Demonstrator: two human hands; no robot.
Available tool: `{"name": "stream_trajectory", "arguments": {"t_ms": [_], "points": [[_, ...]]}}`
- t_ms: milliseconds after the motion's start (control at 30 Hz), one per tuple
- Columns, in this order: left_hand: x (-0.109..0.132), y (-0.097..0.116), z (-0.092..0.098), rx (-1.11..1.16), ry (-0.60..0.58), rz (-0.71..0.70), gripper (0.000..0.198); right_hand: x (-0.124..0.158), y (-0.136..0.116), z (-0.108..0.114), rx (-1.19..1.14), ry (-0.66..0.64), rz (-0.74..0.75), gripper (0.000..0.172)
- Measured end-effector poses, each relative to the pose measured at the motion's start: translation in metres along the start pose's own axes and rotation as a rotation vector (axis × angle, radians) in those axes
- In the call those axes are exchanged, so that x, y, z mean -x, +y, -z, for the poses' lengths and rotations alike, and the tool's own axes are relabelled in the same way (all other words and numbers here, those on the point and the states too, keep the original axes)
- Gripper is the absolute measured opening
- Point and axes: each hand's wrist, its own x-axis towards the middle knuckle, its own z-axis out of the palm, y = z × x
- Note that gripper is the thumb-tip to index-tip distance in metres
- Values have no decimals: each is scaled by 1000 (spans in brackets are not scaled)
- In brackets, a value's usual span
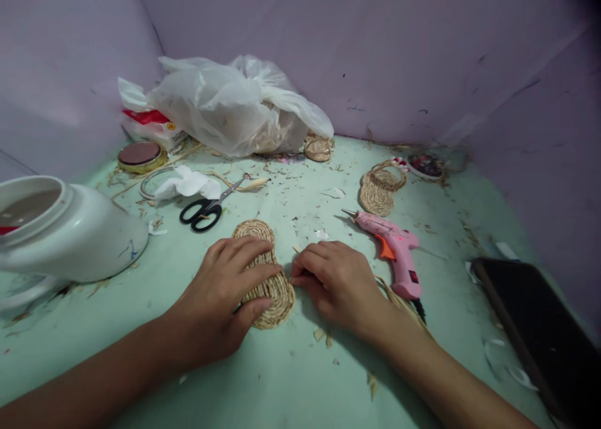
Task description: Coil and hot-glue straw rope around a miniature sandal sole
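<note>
Woven piece: mid-frame, long axis near-vertical, lower end rightward
Left hand: fingers spread over it
Right hand: fingertips pinched; on what, cannot tell

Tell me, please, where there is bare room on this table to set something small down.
One patch, lightly strewn with scraps, lies on the near side of the woven piece, between the forearms. Another, also flecked, lies between the scissors and pink glue gun. The far side is crowded around the plastic bag.
</note>
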Motion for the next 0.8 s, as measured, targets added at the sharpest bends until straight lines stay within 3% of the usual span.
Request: {"name": "stream_trajectory", "arguments": {"t_ms": [133, 300, 400, 533, 667, 733, 800], "points": [[0, 1, 1, 6, -3, 17, 34, 1, -4, 0, 18, 36, -37, 9], [0, 3, 3, 9, -6, 26, 34, 2, -24, 0, 292, 101, -128, 7], [-1, 4, 2, 16, -11, 38, 33, 3, -39, -2, 315, 18, -253, 15], [-1, 0, 5, 67, -29, 50, 31, 10, -52, 1, 165, -79, -352, 23], [0, -15, 18, 171, -199, -28, 36, 22, -54, 2, -16, -69, -298, 22], [1, -21, 25, 188, -290, -73, 45, 27, -55, -3, -35, -24, -302, 37], [0, -23, 28, 172, -309, -79, 56, 28, -56, -10, -16, 45, -332, 45]]}}
